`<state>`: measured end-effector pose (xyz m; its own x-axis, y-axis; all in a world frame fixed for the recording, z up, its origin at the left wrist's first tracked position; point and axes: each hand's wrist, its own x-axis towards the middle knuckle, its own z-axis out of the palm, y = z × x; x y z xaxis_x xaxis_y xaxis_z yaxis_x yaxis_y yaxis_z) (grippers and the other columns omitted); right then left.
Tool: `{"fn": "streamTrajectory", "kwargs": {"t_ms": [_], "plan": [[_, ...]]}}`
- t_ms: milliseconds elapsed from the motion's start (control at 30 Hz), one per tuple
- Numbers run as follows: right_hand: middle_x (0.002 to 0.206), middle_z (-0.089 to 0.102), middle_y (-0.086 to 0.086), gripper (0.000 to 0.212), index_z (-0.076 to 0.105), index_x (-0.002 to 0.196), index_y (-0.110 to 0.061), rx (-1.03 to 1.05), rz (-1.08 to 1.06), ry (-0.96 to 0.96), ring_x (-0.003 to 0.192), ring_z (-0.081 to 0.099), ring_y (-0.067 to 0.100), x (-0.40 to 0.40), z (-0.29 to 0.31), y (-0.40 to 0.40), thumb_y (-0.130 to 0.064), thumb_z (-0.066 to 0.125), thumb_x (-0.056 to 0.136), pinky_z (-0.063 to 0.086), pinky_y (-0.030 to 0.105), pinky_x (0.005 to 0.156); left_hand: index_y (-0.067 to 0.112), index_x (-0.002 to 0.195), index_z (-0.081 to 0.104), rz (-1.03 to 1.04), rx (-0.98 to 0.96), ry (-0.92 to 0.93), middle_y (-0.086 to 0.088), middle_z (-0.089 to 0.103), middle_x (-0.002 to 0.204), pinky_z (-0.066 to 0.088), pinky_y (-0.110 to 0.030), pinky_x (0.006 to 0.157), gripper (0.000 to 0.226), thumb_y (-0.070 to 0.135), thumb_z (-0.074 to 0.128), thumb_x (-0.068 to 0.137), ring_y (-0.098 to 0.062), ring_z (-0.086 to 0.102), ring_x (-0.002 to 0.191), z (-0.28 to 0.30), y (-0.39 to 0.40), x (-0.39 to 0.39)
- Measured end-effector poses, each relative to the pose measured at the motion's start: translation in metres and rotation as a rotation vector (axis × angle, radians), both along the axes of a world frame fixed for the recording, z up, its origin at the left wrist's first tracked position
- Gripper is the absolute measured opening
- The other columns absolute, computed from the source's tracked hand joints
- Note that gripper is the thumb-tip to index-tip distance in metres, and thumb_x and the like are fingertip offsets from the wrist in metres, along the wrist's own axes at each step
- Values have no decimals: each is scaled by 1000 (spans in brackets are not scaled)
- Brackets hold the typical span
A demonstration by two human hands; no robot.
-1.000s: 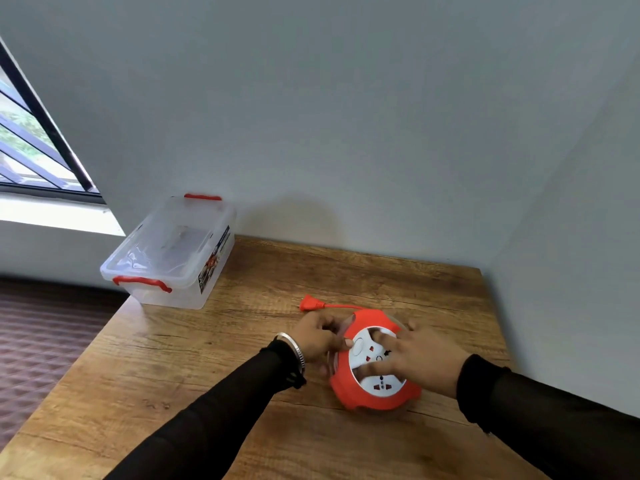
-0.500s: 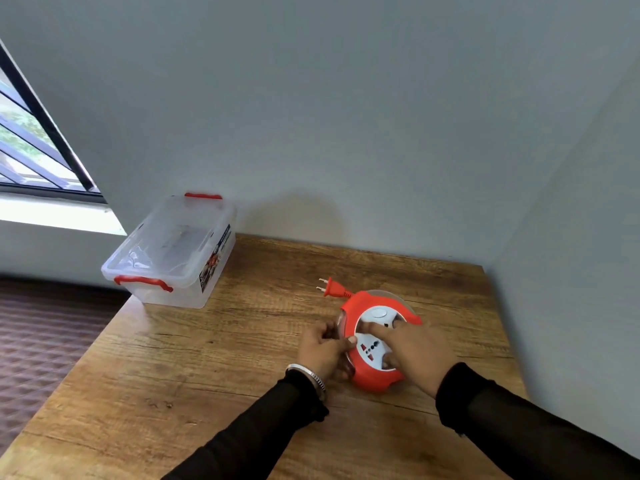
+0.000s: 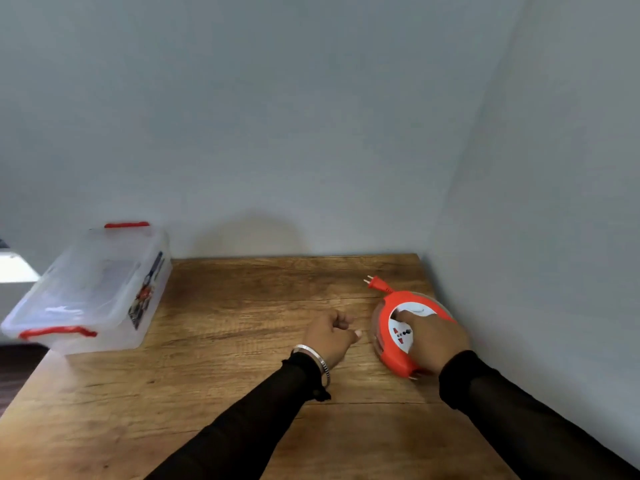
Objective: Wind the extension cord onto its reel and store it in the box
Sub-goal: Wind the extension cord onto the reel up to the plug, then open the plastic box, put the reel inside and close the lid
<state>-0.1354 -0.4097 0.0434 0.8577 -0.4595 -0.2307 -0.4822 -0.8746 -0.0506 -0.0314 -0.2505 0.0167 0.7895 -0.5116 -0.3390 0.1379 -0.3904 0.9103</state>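
Observation:
The red extension cord reel (image 3: 391, 356) with a white socket face lies on the wooden table (image 3: 242, 375) near the right wall. Its cord looks wound in, and only the red plug (image 3: 375, 284) sticks out at the reel's far side. My right hand (image 3: 433, 337) lies over the right half of the reel, fingers curled onto the white face. My left hand (image 3: 330, 332) is just left of the reel, apart from it, fingers curled and holding nothing. The clear plastic box (image 3: 93, 289) with red handles stands at the table's far left corner.
Grey walls close off the table at the back and right (image 3: 536, 271). The table's left edge drops to a dark floor (image 3: 14, 372). Bare wood lies between the box and the reel.
My left hand has let go of the reel and drawn away to the left. The view swung left, so the reel now appears further right. My right hand stays on the reel.

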Motion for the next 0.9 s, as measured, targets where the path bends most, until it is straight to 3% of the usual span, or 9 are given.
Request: {"fn": "streamTrajectory", "kwargs": {"t_ms": [100, 200, 267, 433, 633, 767, 900], "plan": [[148, 42, -10, 49, 35, 140, -44, 31, -36, 10, 135, 39, 16, -9, -5, -10, -40, 47, 92, 32, 33, 110, 21, 97, 64, -73, 75, -118, 6, 61, 99, 51, -31, 80, 21, 21, 72, 78, -15, 60, 93, 2, -12, -5], [148, 41, -10, 48, 36, 141, -44, 49, -50, -13, 136, 38, 16, -11, -7, -10, -35, 46, 94, 33, 34, 110, 17, 104, 65, -100, 109, -225, 5, 64, 103, 40, -12, 69, 26, 20, 72, 79, -9, 58, 91, 3, -14, -7], [143, 49, -9, 45, 41, 137, -42, 15, -48, -45, 131, 45, 17, -9, -4, -5, -30, 45, 94, 39, 34, 105, 18, 100, 65, -88, 97, -235, 4, 65, 102, 39, -10, 65, 20, 18, 71, 80, -7, 59, 85, 2, -10, -4], [102, 67, -5, 30, 59, 114, -32, -50, 43, -228, 98, 63, 21, 10, 16, 23, -28, 49, 86, 46, 34, 82, 20, 92, 64, 9, 123, -340, 5, 66, 96, 47, -23, 73, 13, 19, 69, 81, -12, 63, 85, 9, 18, 15], [115, 64, -2, 53, 46, 131, -35, 42, 270, -322, 112, 57, 23, 70, 30, 94, -17, 48, 81, 39, 38, 91, 13, 114, 59, 201, 380, -677, -7, 57, 119, 39, -34, 97, 37, 27, 66, 81, -26, 53, 113, 34, 98, 85], [117, 60, -5, 61, 23, 147, -34, 154, 425, -380, 116, 50, 21, 107, 40, 158, -19, 44, 92, 34, 42, 99, 12, 125, 47, 361, 616, -683, -14, 43, 135, 34, -43, 103, 56, 37, 65, 79, -35, 43, 124, 50, 162, 129], [133, 51, -8, 61, 20, 148, -34, 226, 530, -433, 122, 44, 18, 147, 44, 216, -23, 45, 94, 33, 40, 99, 17, 137, 32, 468, 774, -658, -15, 26, 149, 19, -51, 112, 86, 57, 66, 70, -36, 22, 139, 57, 223, 163]]}}
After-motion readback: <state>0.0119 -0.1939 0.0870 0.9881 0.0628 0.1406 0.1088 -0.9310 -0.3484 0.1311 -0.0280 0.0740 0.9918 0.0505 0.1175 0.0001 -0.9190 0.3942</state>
